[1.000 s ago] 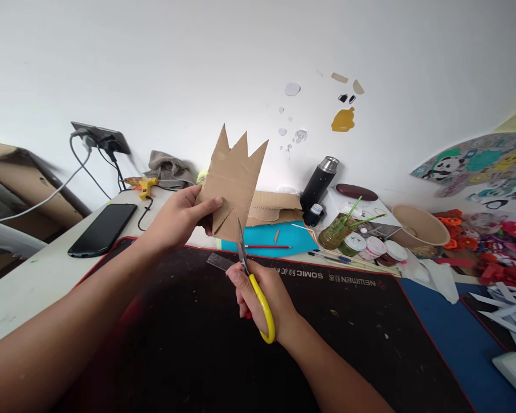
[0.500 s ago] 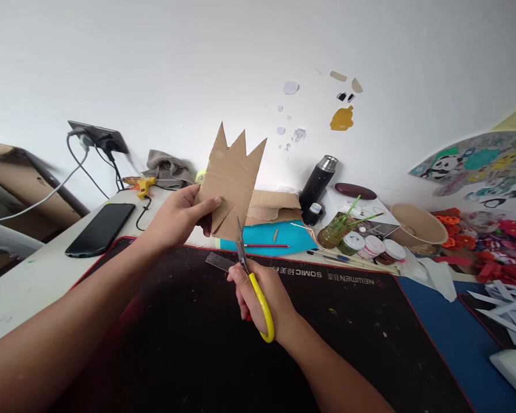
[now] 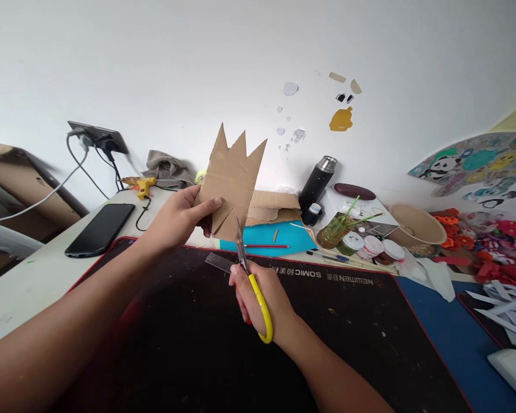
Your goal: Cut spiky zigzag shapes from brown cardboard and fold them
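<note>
My left hand is closed on the left edge of a brown cardboard piece, thumb in front and fingers behind. Its top edge is cut into pointed spikes, and a slanting slit runs up from its lower edge. In my right hand is a pair of scissors with yellow and red handles. Their blades point up at the cardboard's lower part, with one blade in front of it; the other is partly hidden. Behind the right hand, a clear ruler lies on the black desk mat.
A phone and a yellow glue gun lie at left. Behind the hands are a blue sheet, a red pencil and folded cardboard. A black thermos, jars and a tan bowl stand rightward.
The cardboard and left hand have hardly moved. The scissors' red handle has swung into fuller view beside the right fingers, with the blades still at the cardboard's lower part.
</note>
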Demonstrator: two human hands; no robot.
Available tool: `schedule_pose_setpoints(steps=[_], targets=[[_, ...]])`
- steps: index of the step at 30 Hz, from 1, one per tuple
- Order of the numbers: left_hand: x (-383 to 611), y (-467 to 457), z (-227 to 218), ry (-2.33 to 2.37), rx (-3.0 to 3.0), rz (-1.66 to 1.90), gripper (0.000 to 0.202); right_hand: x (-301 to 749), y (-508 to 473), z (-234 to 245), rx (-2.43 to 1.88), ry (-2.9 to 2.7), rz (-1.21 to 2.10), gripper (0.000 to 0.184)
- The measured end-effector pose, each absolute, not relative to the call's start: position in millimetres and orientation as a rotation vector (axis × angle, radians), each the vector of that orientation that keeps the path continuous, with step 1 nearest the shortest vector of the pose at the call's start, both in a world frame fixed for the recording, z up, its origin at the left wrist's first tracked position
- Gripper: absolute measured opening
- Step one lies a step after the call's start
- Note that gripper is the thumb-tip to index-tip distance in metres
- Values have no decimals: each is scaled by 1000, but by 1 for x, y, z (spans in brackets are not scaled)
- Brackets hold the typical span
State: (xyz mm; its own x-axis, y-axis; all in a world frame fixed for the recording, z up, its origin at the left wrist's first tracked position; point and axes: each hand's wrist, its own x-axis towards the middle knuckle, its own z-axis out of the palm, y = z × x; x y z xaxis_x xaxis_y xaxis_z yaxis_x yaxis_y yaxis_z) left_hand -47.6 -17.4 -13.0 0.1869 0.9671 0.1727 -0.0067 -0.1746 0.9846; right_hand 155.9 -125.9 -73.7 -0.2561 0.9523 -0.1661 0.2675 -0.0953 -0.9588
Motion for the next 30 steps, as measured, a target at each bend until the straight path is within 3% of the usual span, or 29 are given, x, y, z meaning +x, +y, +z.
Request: schedule_pose_setpoints(steps=[30], targets=[[-47, -19, -9, 1011, 1437, 1186, 31, 159, -119, -78, -1303, -1498, 1397, 53]])
